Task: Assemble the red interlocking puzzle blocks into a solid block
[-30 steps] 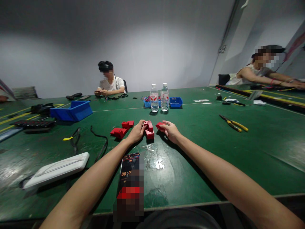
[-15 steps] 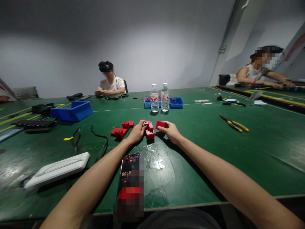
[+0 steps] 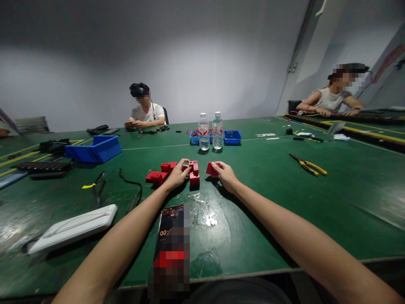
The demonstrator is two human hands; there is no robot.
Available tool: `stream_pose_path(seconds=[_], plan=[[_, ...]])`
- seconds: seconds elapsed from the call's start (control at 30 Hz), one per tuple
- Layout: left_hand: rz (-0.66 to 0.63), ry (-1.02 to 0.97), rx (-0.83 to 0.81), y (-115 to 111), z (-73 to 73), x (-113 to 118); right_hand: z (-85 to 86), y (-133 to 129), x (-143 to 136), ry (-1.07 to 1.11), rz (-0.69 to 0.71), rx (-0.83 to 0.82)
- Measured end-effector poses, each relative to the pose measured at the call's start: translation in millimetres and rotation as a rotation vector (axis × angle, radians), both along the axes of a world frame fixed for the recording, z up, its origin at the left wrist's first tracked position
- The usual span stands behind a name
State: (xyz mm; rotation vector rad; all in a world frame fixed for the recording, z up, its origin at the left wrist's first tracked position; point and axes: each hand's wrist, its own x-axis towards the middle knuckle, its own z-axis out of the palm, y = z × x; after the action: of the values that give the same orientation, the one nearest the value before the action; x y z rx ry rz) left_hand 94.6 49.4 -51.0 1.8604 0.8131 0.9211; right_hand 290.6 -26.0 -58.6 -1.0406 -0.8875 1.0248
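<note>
Red blocks, blocky and notched: left hand grips one, right hand pinches another. Two more blocks lie loose; two water bottles behind.

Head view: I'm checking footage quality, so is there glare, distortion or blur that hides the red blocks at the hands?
Head view: wide-angle bending curves the table edges; glare patches sit near the phone. The red block at the left hand and the red piece at the right hand stay sharp, evenly lit, with soft shadows.
</note>
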Motion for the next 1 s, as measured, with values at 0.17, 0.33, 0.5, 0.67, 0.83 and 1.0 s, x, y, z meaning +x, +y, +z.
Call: stream_pose_path(seconds=[0.17, 0.33, 0.5, 0.67, 0.83, 1.0], plan=[[0.011, -0.001, 0.039, 2, -3.8, 2, 1.2, 1, -1, 0.039, -0.012, -0.014], [0.04, 0.006, 0.078, 6, -8.0, 5, 1.8, 3, -3, 0.072, -0.031, -0.001], [0.045, 0.012, 0.09, 8, -6.7, 8, 4.3, 2, -5, 0.077, -0.029, 0.006], [0.033, 0.012, 0.068, 14, -6.7, 16, 4.3, 2, -5, 0.1, -0.044, 0.026], [0.036, 0.002, 0.066, 15, -7.5, 18, 3.8, 3, -4, 0.133, -0.042, 0.032], [0.06, -0.001, 0.095, 12, -7.5, 16, 4.8, 4, -3, 0.184, -0.061, 0.01]])
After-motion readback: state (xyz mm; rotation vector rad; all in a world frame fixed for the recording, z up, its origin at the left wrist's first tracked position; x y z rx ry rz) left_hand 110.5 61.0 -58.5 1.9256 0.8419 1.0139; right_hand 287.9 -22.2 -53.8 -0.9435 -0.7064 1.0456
